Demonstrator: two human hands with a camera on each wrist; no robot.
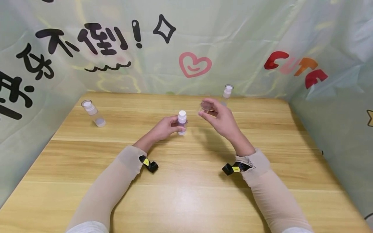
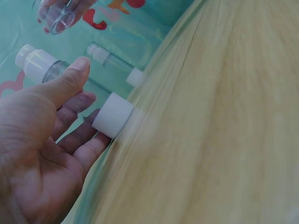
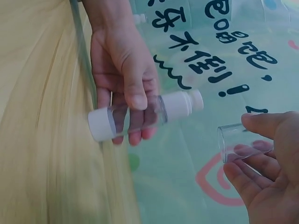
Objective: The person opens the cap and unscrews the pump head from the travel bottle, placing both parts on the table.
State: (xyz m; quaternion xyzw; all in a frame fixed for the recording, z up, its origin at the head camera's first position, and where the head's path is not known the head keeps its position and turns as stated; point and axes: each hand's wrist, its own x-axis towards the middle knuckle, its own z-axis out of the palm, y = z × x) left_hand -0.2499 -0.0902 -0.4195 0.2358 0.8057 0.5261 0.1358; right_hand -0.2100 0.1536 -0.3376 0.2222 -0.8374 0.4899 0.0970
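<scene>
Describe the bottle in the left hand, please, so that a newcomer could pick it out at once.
At the wooden table, find the left hand near the middle. It grips a clear bottle with white ends. Its white top is bare, while the leftmost bottle and rightmost bottle wear clear caps.

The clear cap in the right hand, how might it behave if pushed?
The clear cap is probably light, since its wall looks thin. It seems stiff: its rim looks undistorted in the pinch of the right hand. On its side it would likely roll, being tube-shaped.
</scene>
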